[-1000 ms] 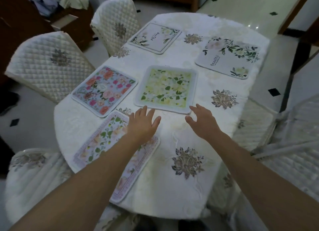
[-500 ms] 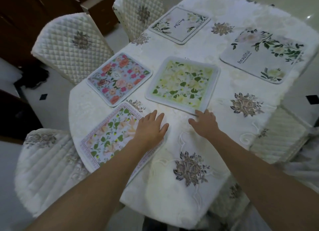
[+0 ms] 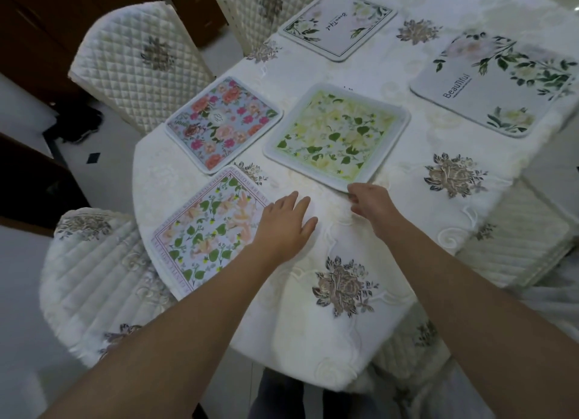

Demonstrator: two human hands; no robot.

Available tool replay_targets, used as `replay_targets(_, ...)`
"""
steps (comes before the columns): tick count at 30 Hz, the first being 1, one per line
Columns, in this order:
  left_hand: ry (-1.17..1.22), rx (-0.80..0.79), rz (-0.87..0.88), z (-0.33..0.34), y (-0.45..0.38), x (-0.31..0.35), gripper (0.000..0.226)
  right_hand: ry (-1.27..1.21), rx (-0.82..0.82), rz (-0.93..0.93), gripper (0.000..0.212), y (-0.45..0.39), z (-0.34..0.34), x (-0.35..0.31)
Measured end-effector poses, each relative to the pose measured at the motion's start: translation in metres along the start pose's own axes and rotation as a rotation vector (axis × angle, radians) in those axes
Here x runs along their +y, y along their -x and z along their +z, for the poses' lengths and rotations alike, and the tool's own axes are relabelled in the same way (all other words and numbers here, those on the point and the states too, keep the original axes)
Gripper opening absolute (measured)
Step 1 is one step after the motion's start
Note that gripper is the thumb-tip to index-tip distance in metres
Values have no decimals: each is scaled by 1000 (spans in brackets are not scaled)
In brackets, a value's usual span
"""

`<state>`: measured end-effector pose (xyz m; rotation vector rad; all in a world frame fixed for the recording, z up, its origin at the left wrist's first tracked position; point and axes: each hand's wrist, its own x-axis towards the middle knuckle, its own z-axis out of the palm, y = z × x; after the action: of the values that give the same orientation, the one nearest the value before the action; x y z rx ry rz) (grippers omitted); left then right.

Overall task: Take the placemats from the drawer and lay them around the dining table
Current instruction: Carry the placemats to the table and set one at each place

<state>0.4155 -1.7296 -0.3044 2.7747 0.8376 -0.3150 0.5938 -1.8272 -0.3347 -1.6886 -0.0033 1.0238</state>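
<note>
Five floral placemats [image 3: 336, 138] lie on a white-clothed desk [image 3: 407, 199]; left hand [image 3: 283, 227] spread flat, right hand [image 3: 371, 204] pinching the yellow-green mat's near corner.

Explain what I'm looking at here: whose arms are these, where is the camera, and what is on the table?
No machine here: these are a person's two bare arms, filmed by a wide-angle camera on their head, looking down.

The oval table under a white embroidered tablecloth carries five rectangular placemats: a pink-bordered leafy one nearest, a blue one with pink roses, a yellow-green leafy one in the middle, and two white floral ones with lettering farther off.

The left hand lies flat, fingers straight, on the nearest mat's corner. The right hand pinches the near corner of the yellow-green mat. Quilted white chairs stand around.
</note>
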Motion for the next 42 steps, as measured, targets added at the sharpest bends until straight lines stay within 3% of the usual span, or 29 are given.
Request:
replay_targets(5,18,-7,-3,6,8,1,60,89,-47,24,29,23,-10,18)
replay_targets(9,4,-50,12,18,16,10,63,126,-81,54,24,62,-18,45)
replay_targets(12,6,-76,27,29,25,18,65,190,-82,66,37,91,-25,70)
replay_targets(17,-10,-145,82,53,39,28,65,208,-80,74,38,111,-31,99)
replay_targets(23,-30,-153,141,67,40,25,61,265,53,-66,46,102,-35,72)
replay_targets(35,-49,-186,207,63,24,34,56,169,227,16,35,105,-87,72)
replay_targets(42,-54,-179,221,63,12,43,58,240,205,-8,37,112,-97,83)
